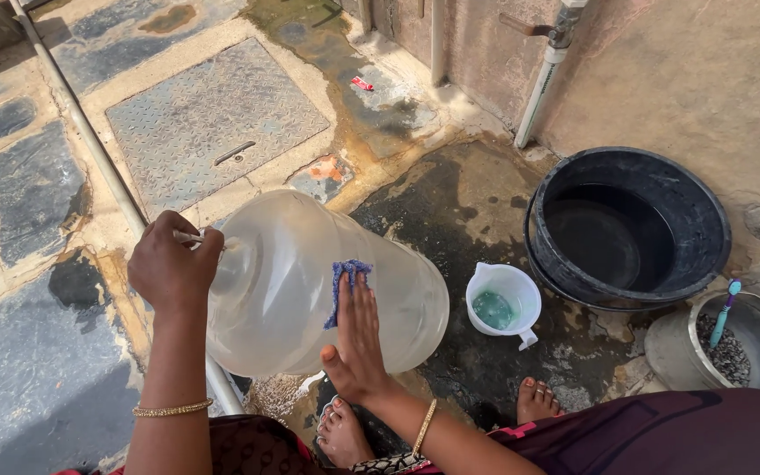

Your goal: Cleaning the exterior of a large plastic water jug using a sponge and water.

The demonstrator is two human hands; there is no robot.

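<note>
Right now I see my left hand [171, 264] wrapped around the neck of a big clear water jug [327, 283], which lies on its side at the centre of the frame over wet ground. My right hand [358, 339] is flat, fingers together, pressing a blue scrubbing cloth [346, 280] against the jug's wall. Just right of the jug stands a small white mug [504, 301] with greenish liquid in it. Further right sits a black tub [631, 226] holding water, and at the lower right a grey pot [732, 347] with a teal brush [726, 310] sticking out.
</note>
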